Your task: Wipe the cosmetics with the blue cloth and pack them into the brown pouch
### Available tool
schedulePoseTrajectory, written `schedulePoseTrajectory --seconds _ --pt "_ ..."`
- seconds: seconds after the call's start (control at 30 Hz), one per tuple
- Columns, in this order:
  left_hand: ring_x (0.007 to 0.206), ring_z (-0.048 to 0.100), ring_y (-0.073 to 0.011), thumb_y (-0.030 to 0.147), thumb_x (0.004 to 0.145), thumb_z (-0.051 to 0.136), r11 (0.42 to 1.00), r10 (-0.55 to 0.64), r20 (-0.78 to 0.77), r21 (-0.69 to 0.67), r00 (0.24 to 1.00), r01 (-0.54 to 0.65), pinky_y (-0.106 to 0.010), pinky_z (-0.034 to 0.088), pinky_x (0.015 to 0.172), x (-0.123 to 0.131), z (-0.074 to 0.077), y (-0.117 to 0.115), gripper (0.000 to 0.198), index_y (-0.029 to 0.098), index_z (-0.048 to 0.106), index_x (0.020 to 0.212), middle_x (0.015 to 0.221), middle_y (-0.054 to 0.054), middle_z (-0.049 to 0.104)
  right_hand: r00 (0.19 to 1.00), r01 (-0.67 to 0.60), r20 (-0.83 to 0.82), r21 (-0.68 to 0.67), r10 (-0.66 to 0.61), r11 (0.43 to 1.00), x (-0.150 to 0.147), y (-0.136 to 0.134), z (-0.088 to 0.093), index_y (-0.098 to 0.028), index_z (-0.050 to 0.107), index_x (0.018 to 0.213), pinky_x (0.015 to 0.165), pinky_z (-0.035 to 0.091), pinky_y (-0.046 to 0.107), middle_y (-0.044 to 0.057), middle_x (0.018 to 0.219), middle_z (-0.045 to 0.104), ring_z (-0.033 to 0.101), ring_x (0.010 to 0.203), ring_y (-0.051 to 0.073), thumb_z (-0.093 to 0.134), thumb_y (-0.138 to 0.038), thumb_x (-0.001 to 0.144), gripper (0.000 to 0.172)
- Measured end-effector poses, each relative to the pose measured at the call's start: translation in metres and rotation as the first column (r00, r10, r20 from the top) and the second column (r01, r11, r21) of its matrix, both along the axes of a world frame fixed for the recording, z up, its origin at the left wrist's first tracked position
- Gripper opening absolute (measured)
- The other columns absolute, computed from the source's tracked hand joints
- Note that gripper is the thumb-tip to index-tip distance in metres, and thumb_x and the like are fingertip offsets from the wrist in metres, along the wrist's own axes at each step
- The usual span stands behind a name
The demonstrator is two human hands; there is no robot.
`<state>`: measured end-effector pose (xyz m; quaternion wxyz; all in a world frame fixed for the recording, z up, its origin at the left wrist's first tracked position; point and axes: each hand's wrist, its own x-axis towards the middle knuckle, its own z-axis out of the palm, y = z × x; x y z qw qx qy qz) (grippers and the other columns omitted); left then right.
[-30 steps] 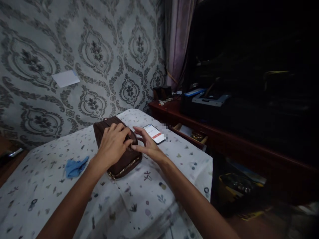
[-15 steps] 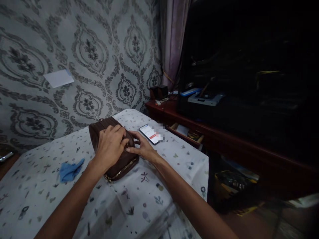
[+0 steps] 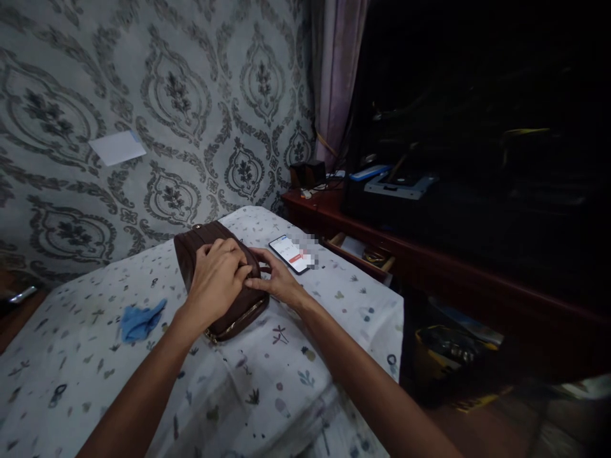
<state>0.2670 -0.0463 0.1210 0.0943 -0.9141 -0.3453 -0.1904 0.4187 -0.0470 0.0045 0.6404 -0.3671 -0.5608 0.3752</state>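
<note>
A brown leather-like bag (image 3: 241, 312) with gold zippers lies on the patterned white cloth (image 3: 286, 356). My left hand (image 3: 219, 273) rests over its top, fingers curled, with thumb and forefinger pinched together at the bag's right side; what lies between those tips is hidden. Against the same side, my right hand (image 3: 277, 277) grips the bag's edge with thumb and fingers, close to the left thumb. Just beyond the right hand lies a phone (image 3: 289, 251) with a lit screen. To the left of the bag is a crumpled blue cloth (image 3: 140, 321).
A dark red desk (image 3: 312, 202) stands at the right, its small drawer (image 3: 356, 251) pulled out beside the cloth's edge. A silver disc-drive-like device (image 3: 398, 184) sits on it. Patterned wallpaper (image 3: 176, 95) runs behind, bearing a white paper (image 3: 117, 147).
The whole view has shifted slightly. My left thumb has come nearer the right thumb, and the gold piece seen beside it before is now covered. The bag keeps its place.
</note>
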Motion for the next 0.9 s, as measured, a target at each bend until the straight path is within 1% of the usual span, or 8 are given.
schedulePoseTrajectory --seconds 0.37,0.43,0.5,0.57,0.63,0.7,0.8,0.9 --pt "0.105 0.056 -0.026 0.02 0.089 0.062 0.997 -0.051 -0.013 -0.06 0.999 0.05 -0.049 0.038 0.1 -0.004 0.0 -0.002 0.014 0.02 0.067 0.077 0.098 -0.004 0.066 1.0 -0.022 0.016 0.012 0.022 1.0 0.001 -0.001 0.002 -0.027 0.06 0.126 0.102 0.045 0.042 0.006 0.131 0.062 0.056 0.123 0.025 0.088 -0.037 0.065 0.068" --pt "0.109 0.055 -0.0272 0.021 0.088 0.063 0.996 -0.052 0.017 -0.065 0.998 0.053 -0.047 0.041 0.098 -0.012 0.005 -0.004 0.007 0.021 0.07 0.09 0.106 -0.006 0.065 1.0 -0.023 0.014 0.011 0.023 1.0 0.001 -0.002 0.004 -0.026 0.06 0.127 0.103 0.044 0.043 0.007 0.131 0.062 0.056 0.124 0.026 0.088 -0.037 0.065 0.069" --pt "0.114 0.053 -0.0289 0.024 0.087 0.064 0.999 -0.02 0.088 -0.046 0.996 0.024 -0.045 0.043 0.097 -0.025 0.01 -0.009 0.026 0.02 0.065 0.114 0.117 -0.008 0.062 1.0 -0.024 0.021 0.009 0.023 1.0 0.001 -0.004 0.005 -0.026 0.059 0.127 0.105 0.043 0.044 0.007 0.132 0.062 0.055 0.125 0.026 0.087 -0.036 0.066 0.068" --pt "0.117 0.053 -0.0299 0.031 0.087 0.065 0.999 0.036 0.188 -0.042 0.982 -0.028 -0.044 0.045 0.096 -0.04 0.009 -0.014 0.048 0.021 0.053 0.132 0.123 -0.009 0.059 0.999 -0.025 0.033 0.012 0.025 1.0 0.001 -0.006 0.006 -0.027 0.059 0.129 0.107 0.042 0.045 0.007 0.133 0.061 0.054 0.127 0.026 0.086 -0.037 0.068 0.068" --pt "0.119 0.053 -0.0294 0.038 0.087 0.066 0.996 0.072 0.283 -0.075 0.956 -0.052 -0.042 0.046 0.096 -0.053 0.0 -0.019 0.055 0.022 0.046 0.136 0.126 -0.01 0.057 0.999 -0.019 0.052 0.017 0.018 1.0 0.0 -0.009 0.007 -0.028 0.055 0.134 0.109 0.041 0.045 0.008 0.138 0.058 0.051 0.13 0.027 0.084 -0.04 0.07 0.071" --pt "0.122 0.052 -0.029 0.041 0.087 0.067 0.995 0.074 0.346 -0.094 0.935 -0.044 -0.042 0.046 0.099 -0.063 -0.015 -0.023 0.051 0.022 0.047 0.131 0.127 -0.01 0.055 0.995 0.015 0.099 0.027 -0.018 1.0 -0.005 -0.011 0.007 -0.029 0.048 0.143 0.113 0.037 0.048 0.01 0.147 0.049 0.045 0.137 0.029 0.084 -0.044 0.07 0.082" --pt "0.126 0.049 -0.0301 0.037 0.092 0.062 0.998 0.06 0.381 -0.053 0.922 -0.043 -0.045 0.044 0.103 -0.069 -0.038 -0.025 0.032 0.02 0.052 0.117 0.13 -0.013 0.052 0.962 0.154 0.213 0.088 -0.17 0.984 -0.019 -0.013 0.006 -0.026 0.033 0.153 0.119 0.028 0.053 0.015 0.156 0.035 0.033 0.145 0.034 0.087 -0.05 0.063 0.108" --pt "0.123 0.049 -0.0314 0.031 0.096 0.055 0.995 0.048 0.397 0.062 0.916 -0.079 -0.048 0.045 0.1 -0.067 -0.05 -0.024 0.015 0.02 0.056 0.106 0.126 -0.014 0.054 0.886 0.302 0.313 0.172 -0.342 0.938 -0.036 -0.013 0.005 -0.019 0.023 0.156 0.121 0.024 0.056 0.02 0.154 0.035 0.029 0.146 0.037 0.087 -0.053 0.061 0.12"
